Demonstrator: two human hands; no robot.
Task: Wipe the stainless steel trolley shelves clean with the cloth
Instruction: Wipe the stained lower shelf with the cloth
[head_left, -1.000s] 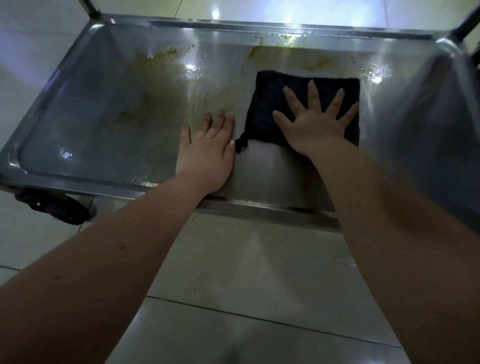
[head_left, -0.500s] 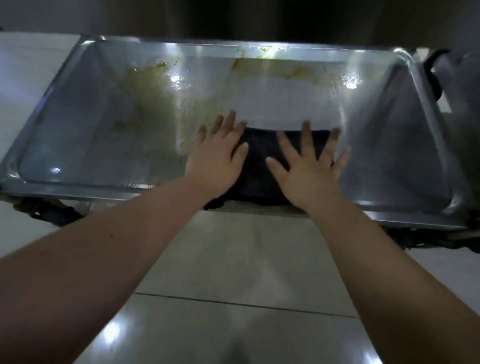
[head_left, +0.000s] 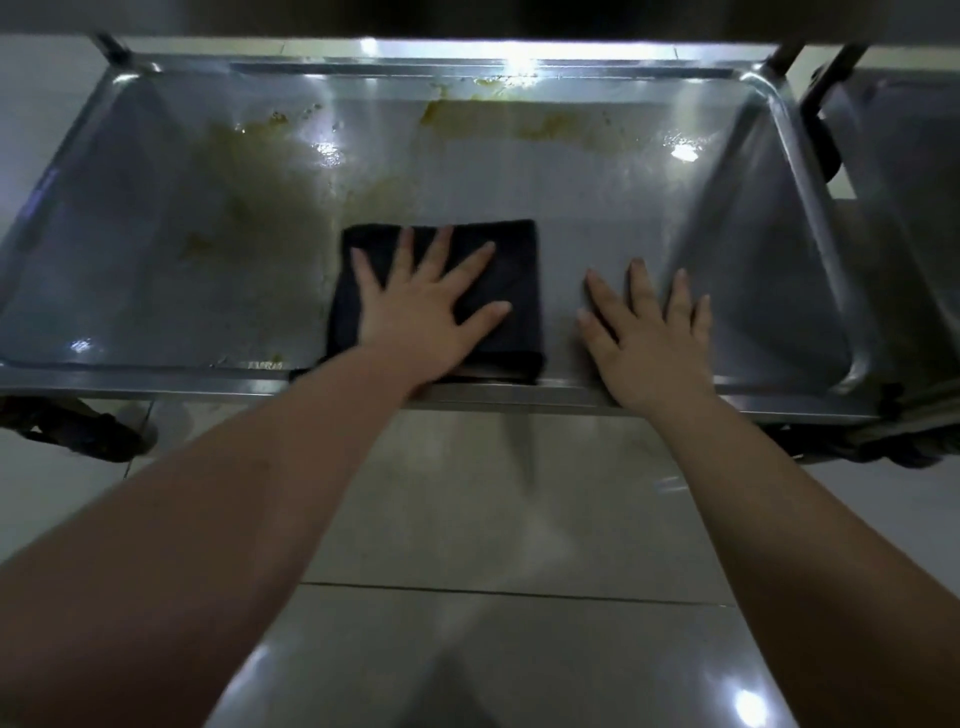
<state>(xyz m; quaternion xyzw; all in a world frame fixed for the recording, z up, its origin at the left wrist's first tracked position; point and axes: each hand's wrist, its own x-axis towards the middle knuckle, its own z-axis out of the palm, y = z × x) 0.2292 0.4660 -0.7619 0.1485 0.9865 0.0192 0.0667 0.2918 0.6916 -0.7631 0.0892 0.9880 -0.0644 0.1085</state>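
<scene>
A folded dark cloth (head_left: 511, 270) lies flat on the steel trolley shelf (head_left: 156, 291), close to its near rim. My left hand (head_left: 423, 312) presses on the cloth with fingers spread straight. My right hand (head_left: 649, 338) lies flat on the bare metal to the right of the cloth, fingers straight, apart from it. Yellow-brown smears (head_left: 519, 122) run along the far edge of the shelf, and a duller stain (head_left: 260, 176) covers the left half.
The shelf has a raised rim (head_left: 571, 397) all round. Upright posts stand at the far corners (head_left: 111, 49) (head_left: 784, 54). Dark castor wheels (head_left: 88, 434) sit under the near-left corner. Glossy floor tiles (head_left: 493, 519) lie below my arms.
The cloth passed from under my right hand to under my left hand. It slid from the far right toward the near rim. My right hand now lies on bare metal.
</scene>
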